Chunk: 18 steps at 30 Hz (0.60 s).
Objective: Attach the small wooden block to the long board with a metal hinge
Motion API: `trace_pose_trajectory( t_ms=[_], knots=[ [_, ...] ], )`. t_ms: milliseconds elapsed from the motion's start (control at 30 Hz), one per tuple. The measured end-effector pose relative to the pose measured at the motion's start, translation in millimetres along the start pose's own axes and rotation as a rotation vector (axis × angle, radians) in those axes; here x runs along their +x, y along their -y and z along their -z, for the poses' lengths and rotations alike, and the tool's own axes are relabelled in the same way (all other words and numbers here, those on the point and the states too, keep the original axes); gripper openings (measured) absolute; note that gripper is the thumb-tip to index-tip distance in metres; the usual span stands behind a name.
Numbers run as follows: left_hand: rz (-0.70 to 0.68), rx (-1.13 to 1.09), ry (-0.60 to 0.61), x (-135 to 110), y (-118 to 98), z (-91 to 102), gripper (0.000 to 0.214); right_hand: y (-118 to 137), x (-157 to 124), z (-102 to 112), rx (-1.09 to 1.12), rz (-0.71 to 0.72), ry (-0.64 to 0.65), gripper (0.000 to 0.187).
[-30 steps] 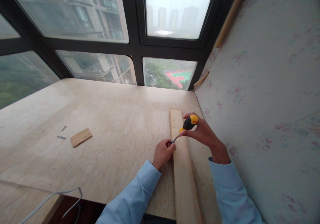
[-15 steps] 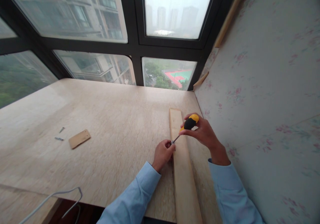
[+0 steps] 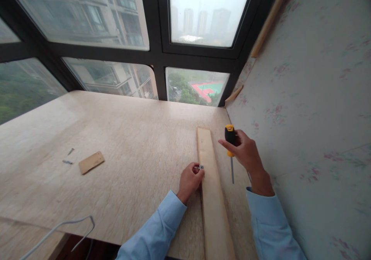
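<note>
My left hand point(image 3: 190, 179) pinches a small metal piece point(image 3: 201, 167) against the left edge of a long wooden board point(image 3: 213, 198); the fingers hide most of that piece, so its kind is unclear. In my right hand point(image 3: 246, 149) is a screwdriver point(image 3: 230, 136) with a yellow and black handle. Its shaft points down, to the right of the board, and its tip is apart from the metal piece. The thumb stretches out to the left across the handle. The board lies lengthwise on the marble-patterned surface point(image 3: 139, 144).
A small wooden plate point(image 3: 91, 162) with holes lies at the left, beside two screws point(image 3: 68, 161). A white cable point(image 3: 69, 223) loops at the lower left. Dark window frames point(image 3: 116, 54) border the far side, and a flower-patterned wall point(image 3: 313, 136) rises close on the right.
My right hand has moved right, taking the screwdriver tip away from the metal piece. The screwdriver has swung from slanted to nearly upright. My left hand stays at the board's edge.
</note>
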<state>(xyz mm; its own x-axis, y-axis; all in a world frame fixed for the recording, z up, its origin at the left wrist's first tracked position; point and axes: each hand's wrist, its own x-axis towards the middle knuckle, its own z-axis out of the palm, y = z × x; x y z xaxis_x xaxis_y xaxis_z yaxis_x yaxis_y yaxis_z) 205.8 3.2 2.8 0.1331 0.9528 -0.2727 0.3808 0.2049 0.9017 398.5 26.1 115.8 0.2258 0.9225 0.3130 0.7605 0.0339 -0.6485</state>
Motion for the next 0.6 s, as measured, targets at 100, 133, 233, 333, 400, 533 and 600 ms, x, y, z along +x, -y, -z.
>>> trace_pose_trajectory(
  t_ms=[100, 133, 233, 333, 400, 533, 600],
  knots=[
    [0.005, 0.001, 0.009, 1, -1, -0.4, 0.029, -23, 8, -6, -0.3, -0.113, 0.206, 0.039],
    [0.006, -0.003, 0.013, 1, -1, -0.5, 0.029, -31, 9, -10, -0.379, -0.154, 0.282, 0.038],
    [0.015, -0.028, 0.031, 3, 0, -0.2, 0.029, -51, 10, -26, -0.508, -0.253, 0.482, 0.038],
    [0.04, -0.062, 0.06, 4, 0, 0.6, 0.03, -64, 10, -38, -0.555, -0.305, 0.561, 0.041],
    [0.059, -0.085, 0.081, 4, 0, 1.0, 0.031, -68, 10, -42, -0.554, -0.329, 0.573, 0.043],
    [0.077, -0.135, 0.11, 4, -1, 1.1, 0.033, -71, 10, -44, -0.511, -0.4, 0.608, 0.049],
    [0.078, -0.152, 0.114, 4, -1, 1.1, 0.033, -71, 10, -44, -0.499, -0.421, 0.619, 0.05]
  ],
)
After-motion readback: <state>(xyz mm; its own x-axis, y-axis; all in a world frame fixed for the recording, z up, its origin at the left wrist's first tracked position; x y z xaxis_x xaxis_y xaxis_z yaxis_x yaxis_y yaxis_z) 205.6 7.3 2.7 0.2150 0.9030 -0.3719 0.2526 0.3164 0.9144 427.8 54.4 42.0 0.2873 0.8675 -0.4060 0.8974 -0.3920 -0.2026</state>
